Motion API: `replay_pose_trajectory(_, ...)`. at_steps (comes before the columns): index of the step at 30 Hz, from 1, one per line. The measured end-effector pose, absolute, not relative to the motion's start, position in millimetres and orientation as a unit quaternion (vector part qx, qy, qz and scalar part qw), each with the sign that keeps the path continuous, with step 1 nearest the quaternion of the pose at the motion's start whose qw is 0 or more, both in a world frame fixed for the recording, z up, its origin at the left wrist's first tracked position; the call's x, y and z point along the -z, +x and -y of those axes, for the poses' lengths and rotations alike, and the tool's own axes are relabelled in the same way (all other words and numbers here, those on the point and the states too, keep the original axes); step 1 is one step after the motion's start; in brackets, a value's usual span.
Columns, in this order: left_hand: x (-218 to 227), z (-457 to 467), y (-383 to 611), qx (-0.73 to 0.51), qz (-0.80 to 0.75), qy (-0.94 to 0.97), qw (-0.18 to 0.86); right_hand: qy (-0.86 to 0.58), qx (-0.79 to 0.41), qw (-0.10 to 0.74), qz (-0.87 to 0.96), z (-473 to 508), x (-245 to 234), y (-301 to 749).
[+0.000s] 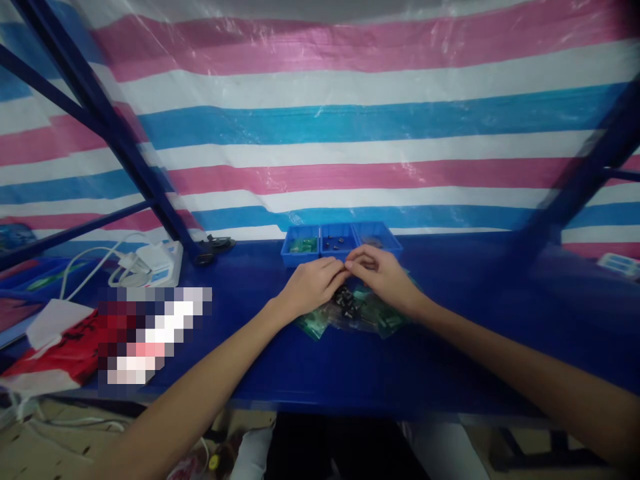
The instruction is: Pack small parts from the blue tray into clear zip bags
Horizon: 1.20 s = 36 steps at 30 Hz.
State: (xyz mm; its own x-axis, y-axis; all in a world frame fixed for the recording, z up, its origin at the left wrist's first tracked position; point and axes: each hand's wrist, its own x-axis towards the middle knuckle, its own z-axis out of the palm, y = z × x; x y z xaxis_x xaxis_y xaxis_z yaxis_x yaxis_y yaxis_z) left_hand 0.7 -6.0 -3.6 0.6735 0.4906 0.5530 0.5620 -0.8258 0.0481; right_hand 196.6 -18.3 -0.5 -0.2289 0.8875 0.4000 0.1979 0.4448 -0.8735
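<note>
Apparently fitting step: left hand and right hand met fingertip to fingertip, pinched together on tiny part, too small to identify, above green circuit boards near bench far edge, before blue compartment tray. Next move needed fine alignment, steady fingers.

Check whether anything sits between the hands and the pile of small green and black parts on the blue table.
Nothing visible does. The left hand and right hand meet fingertip to fingertip just above the pile of parts, partly covering it.
</note>
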Motion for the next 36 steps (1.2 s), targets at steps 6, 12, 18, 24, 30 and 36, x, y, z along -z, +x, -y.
replay_pose_trajectory(6,5,7,0,0.27,0.294,-0.915,0.061,-0.402,-0.355,0.457,0.709,18,2,198)
replay_pose_trajectory(12,3,6,-2,0.285,0.315,-0.903,0.053,-0.397,-0.407,0.43,0.701,15,2,200)
replay_pose_trajectory(18,1,7,-2,0.309,0.348,-0.884,0.044,-0.397,-0.422,0.406,0.707,13,6,200)
replay_pose_trajectory(24,3,5,-2,0.335,0.328,-0.883,0.025,-0.403,-0.412,0.413,0.705,12,5,199)
replay_pose_trajectory(30,3,4,-2,0.334,0.324,-0.884,0.03,-0.422,-0.27,0.416,0.759,8,3,206)
replay_pose_trajectory(36,2,4,-5,0.291,0.344,-0.891,0.043,-0.433,0.143,0.368,0.81,-12,0,221)
